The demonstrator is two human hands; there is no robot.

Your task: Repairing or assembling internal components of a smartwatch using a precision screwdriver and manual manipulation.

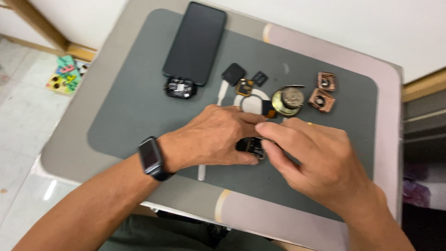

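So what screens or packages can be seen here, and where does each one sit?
Phone: far edge of the grey mat, tall dark rectangle, screen blank.
Wrist screen: on the left wrist, small black rectangle, dark.
Small square screen: right of the phone, black, blank.
Colourful box: on the floor at left, green, pink, yellow.

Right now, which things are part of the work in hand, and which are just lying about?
In hand:
left hand
right hand
small dark part, pinched between both hands' fingers

Lying about:
dark phone
round metal speaker
two copper-coloured square parts
small black module
grey mat
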